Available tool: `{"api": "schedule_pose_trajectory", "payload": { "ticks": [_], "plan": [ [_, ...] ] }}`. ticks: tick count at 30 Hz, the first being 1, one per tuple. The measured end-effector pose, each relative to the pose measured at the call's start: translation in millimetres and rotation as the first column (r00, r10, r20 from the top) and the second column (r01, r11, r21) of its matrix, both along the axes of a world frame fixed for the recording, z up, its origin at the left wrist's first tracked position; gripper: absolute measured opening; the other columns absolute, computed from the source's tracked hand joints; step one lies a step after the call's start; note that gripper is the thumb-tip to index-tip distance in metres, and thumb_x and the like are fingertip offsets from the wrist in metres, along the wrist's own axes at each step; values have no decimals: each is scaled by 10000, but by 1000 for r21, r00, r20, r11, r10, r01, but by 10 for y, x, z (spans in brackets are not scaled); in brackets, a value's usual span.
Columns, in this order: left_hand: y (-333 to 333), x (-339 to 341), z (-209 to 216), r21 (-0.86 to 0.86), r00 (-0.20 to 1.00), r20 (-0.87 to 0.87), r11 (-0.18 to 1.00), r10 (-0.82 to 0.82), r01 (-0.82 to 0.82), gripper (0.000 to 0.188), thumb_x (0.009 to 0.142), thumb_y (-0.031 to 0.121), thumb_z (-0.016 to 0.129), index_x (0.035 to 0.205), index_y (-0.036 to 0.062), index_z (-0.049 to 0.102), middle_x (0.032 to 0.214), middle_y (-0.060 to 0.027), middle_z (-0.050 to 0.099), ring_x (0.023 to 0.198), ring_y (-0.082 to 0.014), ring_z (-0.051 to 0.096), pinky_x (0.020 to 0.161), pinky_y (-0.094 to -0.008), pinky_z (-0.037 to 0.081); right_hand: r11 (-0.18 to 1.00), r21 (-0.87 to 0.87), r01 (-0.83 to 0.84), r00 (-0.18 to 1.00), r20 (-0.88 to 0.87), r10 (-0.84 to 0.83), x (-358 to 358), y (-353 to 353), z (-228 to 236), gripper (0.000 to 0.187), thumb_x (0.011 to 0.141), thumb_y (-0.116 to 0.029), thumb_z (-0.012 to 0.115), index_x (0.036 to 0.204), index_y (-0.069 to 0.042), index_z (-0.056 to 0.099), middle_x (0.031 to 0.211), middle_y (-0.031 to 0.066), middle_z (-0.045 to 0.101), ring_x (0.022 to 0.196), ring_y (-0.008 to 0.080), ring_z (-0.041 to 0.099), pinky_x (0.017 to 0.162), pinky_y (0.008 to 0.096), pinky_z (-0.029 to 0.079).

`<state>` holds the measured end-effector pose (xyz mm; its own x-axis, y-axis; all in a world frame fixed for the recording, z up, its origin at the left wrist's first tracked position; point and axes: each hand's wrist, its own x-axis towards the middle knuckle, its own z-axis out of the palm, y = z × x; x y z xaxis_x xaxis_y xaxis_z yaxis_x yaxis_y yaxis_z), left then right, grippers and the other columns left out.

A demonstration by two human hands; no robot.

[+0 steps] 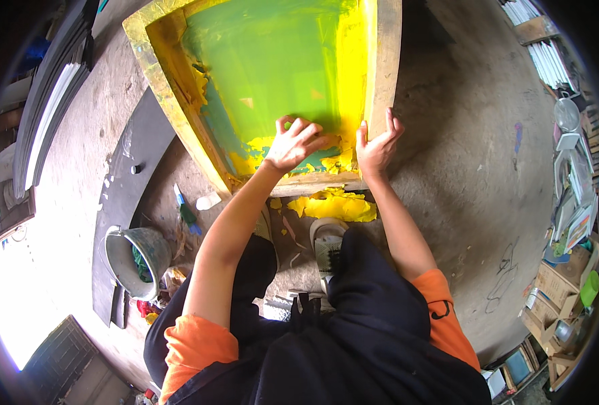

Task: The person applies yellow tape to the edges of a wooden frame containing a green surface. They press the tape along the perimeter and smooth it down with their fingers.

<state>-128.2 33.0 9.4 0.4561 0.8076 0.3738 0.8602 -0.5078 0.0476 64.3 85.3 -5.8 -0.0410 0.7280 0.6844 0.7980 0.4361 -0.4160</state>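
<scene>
A wooden-framed printing screen (pixel 385 64) with green mesh stands tilted in front of me. Bright yellow dried ink or film (pixel 353 67) covers its right side and peels in ragged flakes along the near edge. My left hand (pixel 296 144) is over the lower mesh, its fingers curled down beside those flakes; what lies under the fingertips is hidden. At the near right corner my right hand (pixel 378 145) grips the frame's side rail, thumb on the inner face and fingers along the outer side. A crumpled yellow peeled sheet (pixel 336 205) lies on the floor below the frame.
A grey bucket (pixel 139 262) with green cloth inside stands at my left, by a dark curved board (pixel 127 158). A green-handled tool (pixel 186 210) lies near it. Cardboard boxes (pixel 561 277) and stacked items line the right side. My shoes (pixel 328 246) are close under the frame.
</scene>
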Motion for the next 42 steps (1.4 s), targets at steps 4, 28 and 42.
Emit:
{"api": "schedule_pose_trajectory", "payload": {
  "ticks": [4, 28, 42],
  "plan": [
    [-5, 99, -97, 48, 996, 54, 996, 76, -79, 178, 708, 268, 612, 886, 261, 623, 940, 66, 489, 920, -131, 448, 866, -421, 269, 1000, -10, -9, 1000, -8, 9, 4, -2, 18, 580, 748, -169, 625, 1239, -41, 344, 1009, 214, 434, 891, 363, 477, 737, 434, 446],
    [-381, 311, -127, -79, 752, 322, 808, 575, -584, 158, 714, 295, 674, 837, 247, 586, 940, 35, 491, 961, -220, 423, 843, -450, 224, 1000, -8, -16, 1000, 2, 16, 0, -3, 52, 583, 754, -151, 626, 1244, -51, 327, 1039, 226, 444, 919, 370, 480, 746, 435, 456],
    [-224, 355, -189, 171, 849, 280, 847, 447, -503, 159, 666, 287, 686, 809, 262, 619, 1008, 76, 468, 986, -170, 410, 851, -461, 240, 999, -36, 1, 1000, 12, -1, 9, -17, 38, 581, 759, -166, 623, 1245, -49, 327, 1040, 221, 438, 927, 371, 475, 760, 440, 449]
  ]
}}
